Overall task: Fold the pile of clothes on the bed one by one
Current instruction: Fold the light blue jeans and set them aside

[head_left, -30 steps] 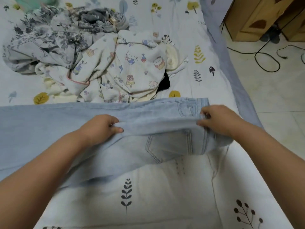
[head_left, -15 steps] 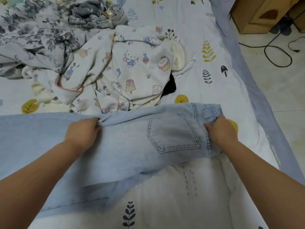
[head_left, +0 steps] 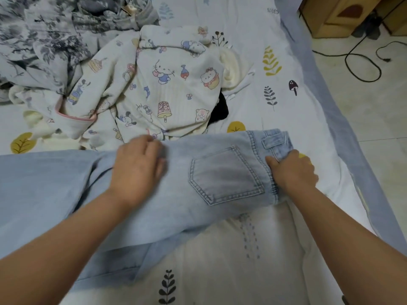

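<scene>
Two bare forearms; the left hand [head_left: 137,170] and right hand [head_left: 294,172] wear no sleeves, rings or watch.

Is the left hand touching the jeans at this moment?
Touching. The head view shows the left hand lying palm-down on the jeans, fingers spread flat over the denim with no gap.

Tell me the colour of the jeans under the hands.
Light blue denim jeans, seen best in the head view.
</scene>
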A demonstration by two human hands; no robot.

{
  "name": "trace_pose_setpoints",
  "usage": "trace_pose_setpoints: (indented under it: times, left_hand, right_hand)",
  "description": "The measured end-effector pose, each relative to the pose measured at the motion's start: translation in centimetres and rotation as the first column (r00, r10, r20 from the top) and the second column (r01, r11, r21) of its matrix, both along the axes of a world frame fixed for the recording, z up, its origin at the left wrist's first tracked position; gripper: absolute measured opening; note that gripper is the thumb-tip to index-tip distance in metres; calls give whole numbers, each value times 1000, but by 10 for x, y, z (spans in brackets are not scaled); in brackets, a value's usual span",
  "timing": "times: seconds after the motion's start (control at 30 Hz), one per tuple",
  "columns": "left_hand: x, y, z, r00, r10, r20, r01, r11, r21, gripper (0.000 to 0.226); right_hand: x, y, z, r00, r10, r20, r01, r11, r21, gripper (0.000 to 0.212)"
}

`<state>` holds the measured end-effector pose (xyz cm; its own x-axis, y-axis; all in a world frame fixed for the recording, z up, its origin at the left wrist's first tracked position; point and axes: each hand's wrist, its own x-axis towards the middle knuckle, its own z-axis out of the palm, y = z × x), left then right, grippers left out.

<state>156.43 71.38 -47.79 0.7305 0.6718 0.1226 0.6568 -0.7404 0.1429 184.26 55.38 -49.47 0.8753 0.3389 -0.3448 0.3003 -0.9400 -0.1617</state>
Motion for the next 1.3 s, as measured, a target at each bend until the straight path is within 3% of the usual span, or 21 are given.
trace_pose_setpoints:
  times: [0.1,0.17,0.23,0.33,0.37,0.47,0.63,0.7,0.77,0.83,0.93,1.0,1.03,1.13,1.17,1.23,1.27,1.3]
  left_hand:
    - [23,-41,-15,961,-159,-225,109,970,-219,60]
    - [28,-55,-24,899,-146,-413,7,948,-320,61]
    - [31,-60,-23,862,-144,-487,-40,937,-347,62]
    - [31,-68,-6,915,-189,-357,66,942,-330,86]
    - [32,-71,-2,930,-221,-293,137,950,-282,85]
    - [33,-85,1,932,-273,-238,245,959,-143,61]
    - [19,-100,-20,886,-300,-354,248,951,-184,48]
    - [15,-103,-27,921,-287,-263,255,955,-151,43]
    - [19,-100,-21,971,-220,-89,209,970,-125,33]
    - [22,-94,-16,998,-66,-10,65,996,-57,30]
    - [25,-75,-10,976,153,-153,-163,985,-49,24]
    - [26,-62,-9,924,218,-316,-275,950,-150,23]
    - [25,-54,-10,928,190,-319,-264,942,-209,25]
    - [19,-37,-3,981,145,-126,-188,863,-469,21]
    - [15,-30,4,983,159,-91,-181,759,-625,21]
    - [13,-19,21,975,175,-141,-204,434,-878,26]
    - [14,-13,24,965,117,-233,-261,409,-875,29]
    - [17,-8,25,933,34,-357,-324,506,-799,30]
  right_hand:
    - [-5,-4,0,1000,-4,-27,6,998,57,67]
    - [-7,-8,7,999,33,-9,-33,998,62,57]
    - [-5,-16,22,994,105,-12,-105,994,19,48]
    - [8,-38,61,976,217,3,-216,975,-52,37]
    - [15,-48,74,969,245,8,-244,966,-81,33]
    - [43,-86,101,960,281,-2,-276,942,-192,33]
    - [64,-143,72,991,129,-25,-130,926,-355,45]
    - [56,-148,54,982,159,103,-100,896,-432,47]
    - [44,-136,43,920,305,246,-208,912,-353,53]
    - [31,-115,34,871,408,275,-357,909,-216,55]
    - [26,-89,14,847,486,215,-455,873,-177,41]
    - [30,-80,7,841,516,162,-481,851,-211,32]
    - [34,-77,7,839,522,152,-486,845,-221,30]
    - [48,-73,22,842,509,178,-468,854,-230,29]
    - [53,-72,28,849,503,163,-457,853,-251,31]
    - [59,-66,36,865,486,127,-432,848,-308,33]
    - [59,-62,36,875,465,137,-404,856,-324,33]
    - [58,-57,34,884,435,172,-367,873,-320,32]
